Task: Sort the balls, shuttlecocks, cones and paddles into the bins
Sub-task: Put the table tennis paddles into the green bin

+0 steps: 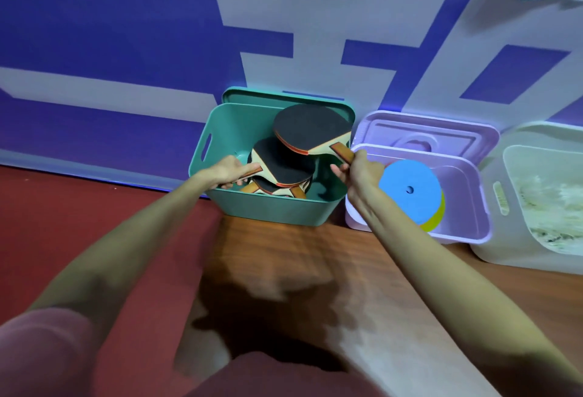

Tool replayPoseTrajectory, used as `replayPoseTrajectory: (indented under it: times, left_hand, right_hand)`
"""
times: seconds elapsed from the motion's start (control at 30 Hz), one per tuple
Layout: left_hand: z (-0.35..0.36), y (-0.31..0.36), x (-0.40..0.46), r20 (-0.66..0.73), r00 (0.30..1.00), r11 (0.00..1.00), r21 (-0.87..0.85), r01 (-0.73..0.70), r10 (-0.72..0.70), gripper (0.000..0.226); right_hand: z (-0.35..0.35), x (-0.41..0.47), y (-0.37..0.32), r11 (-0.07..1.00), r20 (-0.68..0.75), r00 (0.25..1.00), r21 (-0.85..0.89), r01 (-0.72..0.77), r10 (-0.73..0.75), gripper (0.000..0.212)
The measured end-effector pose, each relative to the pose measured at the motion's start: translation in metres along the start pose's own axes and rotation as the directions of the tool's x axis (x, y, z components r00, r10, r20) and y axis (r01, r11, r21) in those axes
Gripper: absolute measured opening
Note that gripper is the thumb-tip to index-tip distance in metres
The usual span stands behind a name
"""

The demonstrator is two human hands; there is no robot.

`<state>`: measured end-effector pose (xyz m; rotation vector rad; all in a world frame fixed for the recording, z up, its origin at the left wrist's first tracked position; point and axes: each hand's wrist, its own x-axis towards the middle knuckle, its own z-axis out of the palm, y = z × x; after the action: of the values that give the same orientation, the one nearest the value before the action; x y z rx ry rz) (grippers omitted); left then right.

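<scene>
Loading paddles into the teal plastic bin (pixel 220 131): left hand (pixel 225 172) grips the handle of a black-rubber wooden paddle (pixel 282 161) lying atop the pile inside; right hand (pixel 356 169) pinches the handle of a second black paddle (pixel 310 127) w/ blade propped on the back rim. Both handles point toward the person, long axes approx. front-back. Next, prob.: lower, let go.

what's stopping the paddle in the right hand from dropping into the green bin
Nothing visible blocks it. The right hand holds the paddle over the open green bin; it would simply land on the paddles already stacked inside.
</scene>
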<state>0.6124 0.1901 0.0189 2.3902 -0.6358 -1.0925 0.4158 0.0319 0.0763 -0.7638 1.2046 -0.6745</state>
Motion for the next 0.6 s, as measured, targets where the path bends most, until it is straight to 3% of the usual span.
replayPoseTrajectory:
  times: [0.1, 0.23, 0.47, 0.6]
  left_hand:
    - [-0.009, -0.013, 0.006, 0.015, 0.999, 0.979, 0.198, 0.045, -0.049, 0.045]
    - [-0.011, -0.020, 0.007, 0.017, 0.992, 0.880, 0.464, 0.106, -0.129, 0.042]
    - [-0.011, -0.025, 0.015, -0.043, 0.984, 0.901, 0.397, 0.175, -0.172, 0.052]
    - [-0.016, -0.010, 0.004, -0.070, 0.992, 0.865, 0.485, 0.127, -0.106, 0.040]
  right_hand:
    - [0.013, 0.000, 0.007, 0.997, -0.022, 1.000, -0.071, -0.008, 0.006, 0.026]
    - [0.013, -0.001, 0.018, 0.987, -0.032, 0.998, -0.154, 0.043, -0.049, 0.029]
    - [0.011, 0.002, 0.019, 0.969, 0.004, 0.992, -0.216, 0.122, -0.124, 0.033]
    - [0.013, 0.001, 0.020, 0.950, 0.070, 0.994, -0.295, 0.105, -0.089, 0.027]
